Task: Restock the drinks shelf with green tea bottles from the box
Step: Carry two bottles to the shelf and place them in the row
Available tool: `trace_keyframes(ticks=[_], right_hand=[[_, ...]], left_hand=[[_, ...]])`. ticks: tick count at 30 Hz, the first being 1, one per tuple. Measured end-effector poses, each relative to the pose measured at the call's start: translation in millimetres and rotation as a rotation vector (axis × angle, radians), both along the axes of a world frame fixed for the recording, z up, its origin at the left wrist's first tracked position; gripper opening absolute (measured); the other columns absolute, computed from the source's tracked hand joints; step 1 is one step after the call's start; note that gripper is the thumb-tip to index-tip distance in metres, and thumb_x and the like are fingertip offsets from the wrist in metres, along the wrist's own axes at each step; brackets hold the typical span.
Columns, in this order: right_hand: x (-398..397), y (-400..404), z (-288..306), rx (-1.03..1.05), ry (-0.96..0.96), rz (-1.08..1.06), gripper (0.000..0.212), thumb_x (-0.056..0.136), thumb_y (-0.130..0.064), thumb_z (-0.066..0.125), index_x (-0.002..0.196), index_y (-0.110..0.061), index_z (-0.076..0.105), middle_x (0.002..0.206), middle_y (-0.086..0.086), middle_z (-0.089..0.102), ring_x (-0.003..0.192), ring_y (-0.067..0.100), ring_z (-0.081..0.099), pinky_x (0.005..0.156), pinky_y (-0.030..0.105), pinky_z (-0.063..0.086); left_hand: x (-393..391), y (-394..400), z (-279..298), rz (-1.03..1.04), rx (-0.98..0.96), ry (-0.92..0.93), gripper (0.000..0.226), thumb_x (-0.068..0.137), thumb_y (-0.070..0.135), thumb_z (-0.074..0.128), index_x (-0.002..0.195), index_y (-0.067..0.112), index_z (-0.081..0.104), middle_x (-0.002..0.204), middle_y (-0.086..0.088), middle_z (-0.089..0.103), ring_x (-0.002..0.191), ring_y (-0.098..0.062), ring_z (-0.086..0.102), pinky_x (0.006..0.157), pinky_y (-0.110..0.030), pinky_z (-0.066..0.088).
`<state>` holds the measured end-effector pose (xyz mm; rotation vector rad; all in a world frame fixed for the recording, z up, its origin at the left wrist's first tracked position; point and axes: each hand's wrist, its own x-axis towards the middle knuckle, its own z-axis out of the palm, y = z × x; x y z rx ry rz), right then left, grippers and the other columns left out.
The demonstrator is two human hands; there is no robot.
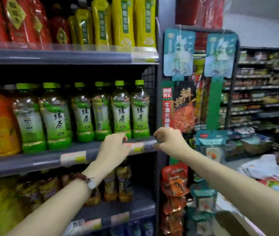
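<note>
Six green tea bottles [140, 108] on shelf [33, 160]

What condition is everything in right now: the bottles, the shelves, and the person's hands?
green tea bottles: upright, capped, in a row along the middle shelf, one turned label-back.
middle shelf: front row filled to its right end.
orange drink bottles: upright, left of the green tea.
yellow bottles: upright on the top shelf.
left hand: fingers curled, at the shelf edge, holding no bottle.
right hand: fist-like, at the shelf's right corner, holding no bottle.
</note>
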<state>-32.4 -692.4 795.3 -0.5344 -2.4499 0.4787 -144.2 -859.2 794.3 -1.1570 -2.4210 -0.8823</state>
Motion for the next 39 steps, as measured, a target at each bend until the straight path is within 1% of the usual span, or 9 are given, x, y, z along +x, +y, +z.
trace_keyframes(ticks=[5, 12, 18, 21, 25, 29, 32, 36, 39], right_hand=[[69, 57, -18, -0.081, -0.022, -0.125, 0.04, 0.08, -0.023, 0.075, 0.117, -0.01, 0.064, 0.11, 0.011, 0.069, 0.101, 0.026, 0.064, 0.087, 0.032, 0.051], [156, 124, -52, -0.161, -0.037, -0.311, 0.036, 0.077, -0.025, 0.075, 0.109, -0.01, 0.068, 0.1, 0.009, 0.072, 0.096, 0.022, 0.066, 0.082, 0.028, 0.05], [216, 184, -77, -0.182, -0.039, -0.469, 0.036, 0.076, -0.023, 0.076, 0.108, -0.007, 0.068, 0.103, 0.013, 0.071, 0.099, 0.027, 0.065, 0.084, 0.036, 0.054], [244, 220, -91, -0.205, -0.053, -0.53, 0.037, 0.077, -0.019, 0.073, 0.111, -0.007, 0.067, 0.105, 0.011, 0.07, 0.098, 0.025, 0.065, 0.082, 0.031, 0.053], [269, 277, -103, -0.221, -0.087, -0.587, 0.038, 0.077, -0.021, 0.074, 0.111, -0.007, 0.067, 0.105, 0.013, 0.07, 0.097, 0.025, 0.067, 0.08, 0.031, 0.054], [279, 339, -106, -0.214, -0.106, -0.624, 0.033, 0.079, -0.012, 0.071, 0.111, -0.003, 0.067, 0.105, 0.016, 0.071, 0.098, 0.026, 0.066, 0.081, 0.031, 0.052], [280, 389, -115, -0.23, -0.116, -0.617, 0.031, 0.078, -0.016, 0.073, 0.107, -0.005, 0.068, 0.104, 0.013, 0.072, 0.097, 0.023, 0.067, 0.082, 0.03, 0.052], [284, 449, -131, -0.247, -0.119, -0.633, 0.028, 0.079, -0.016, 0.071, 0.105, -0.006, 0.068, 0.101, 0.009, 0.072, 0.094, 0.02, 0.066, 0.078, 0.026, 0.048], [292, 488, -151, -0.281, -0.138, -0.635, 0.027, 0.076, -0.018, 0.073, 0.101, -0.008, 0.07, 0.099, 0.01, 0.073, 0.091, 0.022, 0.067, 0.075, 0.028, 0.05]], left_hand=[[52, 73, -14, -0.147, -0.016, -0.029, 0.025, 0.079, 0.026, 0.066, 0.1, 0.013, 0.068, 0.1, -0.006, 0.07, 0.1, -0.024, 0.063, 0.081, -0.032, 0.05], [131, 168, -39, -0.379, -0.088, -0.055, 0.025, 0.081, 0.026, 0.065, 0.102, 0.011, 0.067, 0.097, -0.008, 0.069, 0.094, -0.024, 0.063, 0.079, -0.033, 0.051], [178, 256, -60, -0.524, -0.138, -0.05, 0.024, 0.081, 0.021, 0.063, 0.101, 0.008, 0.067, 0.1, -0.009, 0.07, 0.097, -0.023, 0.062, 0.082, -0.031, 0.049], [195, 303, -71, -0.567, -0.166, -0.054, 0.023, 0.079, 0.02, 0.062, 0.098, 0.009, 0.068, 0.098, -0.009, 0.07, 0.096, -0.024, 0.062, 0.079, -0.029, 0.047], [211, 372, -87, -0.613, -0.179, -0.084, 0.026, 0.079, 0.018, 0.062, 0.102, 0.007, 0.067, 0.103, -0.011, 0.069, 0.099, -0.025, 0.062, 0.081, -0.031, 0.047], [220, 448, -101, -0.648, -0.186, -0.12, 0.025, 0.078, 0.018, 0.062, 0.1, 0.007, 0.068, 0.1, -0.01, 0.071, 0.097, -0.025, 0.064, 0.079, -0.032, 0.05], [226, 503, -112, -0.656, -0.222, -0.167, 0.025, 0.079, 0.016, 0.061, 0.101, 0.007, 0.067, 0.101, -0.011, 0.069, 0.1, -0.025, 0.062, 0.08, -0.029, 0.046], [235, 568, -128, -0.651, -0.259, -0.217, 0.024, 0.081, 0.014, 0.059, 0.102, 0.005, 0.068, 0.103, -0.012, 0.069, 0.101, -0.025, 0.061, 0.072, -0.024, 0.04], [244, 608, -144, -0.633, -0.288, -0.271, 0.022, 0.082, 0.012, 0.056, 0.099, 0.004, 0.069, 0.1, -0.013, 0.07, 0.099, -0.025, 0.062, 0.071, -0.025, 0.041]])
